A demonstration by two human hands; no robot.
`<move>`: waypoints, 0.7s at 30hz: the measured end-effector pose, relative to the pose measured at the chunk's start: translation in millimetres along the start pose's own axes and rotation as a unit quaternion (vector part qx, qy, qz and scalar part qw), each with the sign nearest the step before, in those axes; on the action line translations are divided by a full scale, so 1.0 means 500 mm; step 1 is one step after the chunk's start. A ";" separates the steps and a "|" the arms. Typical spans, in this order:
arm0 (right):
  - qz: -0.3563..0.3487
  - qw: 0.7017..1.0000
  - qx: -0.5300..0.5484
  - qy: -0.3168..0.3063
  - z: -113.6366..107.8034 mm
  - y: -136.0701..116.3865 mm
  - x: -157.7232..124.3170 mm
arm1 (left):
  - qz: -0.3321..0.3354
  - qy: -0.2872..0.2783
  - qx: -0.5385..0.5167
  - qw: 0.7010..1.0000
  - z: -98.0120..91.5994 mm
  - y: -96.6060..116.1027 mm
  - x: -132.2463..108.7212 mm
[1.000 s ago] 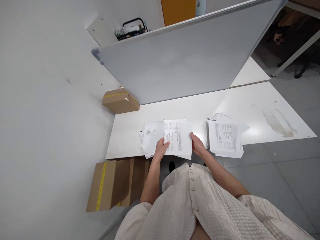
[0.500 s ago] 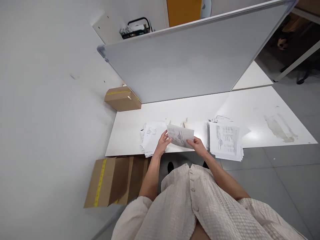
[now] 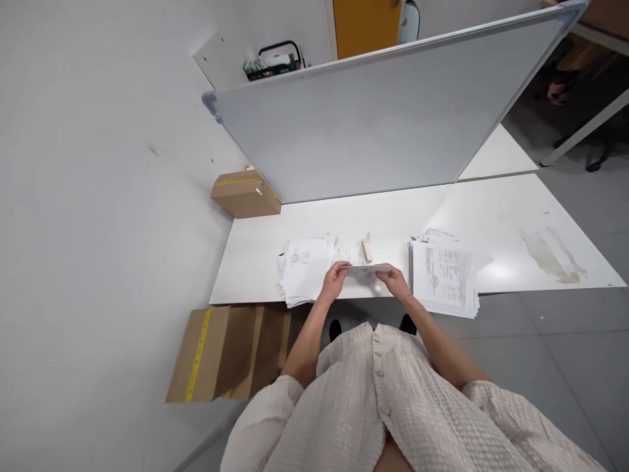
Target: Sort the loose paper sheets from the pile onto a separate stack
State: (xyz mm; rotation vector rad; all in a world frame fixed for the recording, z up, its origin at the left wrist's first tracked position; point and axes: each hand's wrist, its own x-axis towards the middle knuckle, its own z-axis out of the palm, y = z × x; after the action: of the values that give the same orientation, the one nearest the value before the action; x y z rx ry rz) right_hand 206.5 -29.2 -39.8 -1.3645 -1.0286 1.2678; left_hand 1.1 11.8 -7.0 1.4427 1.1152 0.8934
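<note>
A folded printed sheet of paper (image 3: 364, 271) is held level between my two hands, just over the table's front edge. My left hand (image 3: 335, 280) is closed on its left end, and my right hand (image 3: 393, 280) pinches the right end. To the left of my left hand lies a stack of printed papers (image 3: 307, 269). A larger, untidy paper stack (image 3: 447, 278) sits to the right of my right hand, partly over the front edge. Beyond the folded sheet, a small cream-coloured block (image 3: 367, 251) lies on the table.
The white table (image 3: 260, 249) runs across, with a whiteboard (image 3: 373, 124) standing at its back. A cardboard box (image 3: 246, 196) stands at the back left corner. More cardboard boxes (image 3: 216, 354) are on the floor at the left, beside the wall (image 3: 98, 229).
The folded sheet has tipped from showing its printed face to nearly edge-on. Both hands have drawn slightly closer together, and the cream-coloured block shows more fully behind it.
</note>
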 end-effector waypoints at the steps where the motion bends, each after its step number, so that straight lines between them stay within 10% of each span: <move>1: 0.005 1.000 -0.002 0.001 0.001 0.005 0.001 | 0.002 -0.002 0.011 1.000 0.002 -0.005 0.000; 21: 0.039 0.998 -0.036 -0.026 -0.009 -0.010 0.014 | -0.053 0.048 0.012 0.997 -0.002 0.010 0.047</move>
State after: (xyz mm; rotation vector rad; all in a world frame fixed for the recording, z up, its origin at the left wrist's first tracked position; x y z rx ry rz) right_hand 211.8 -22.1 -36.1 -1.4449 -1.0754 1.3416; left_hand 8.0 34.7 -3.1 1.3592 1.2654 0.8846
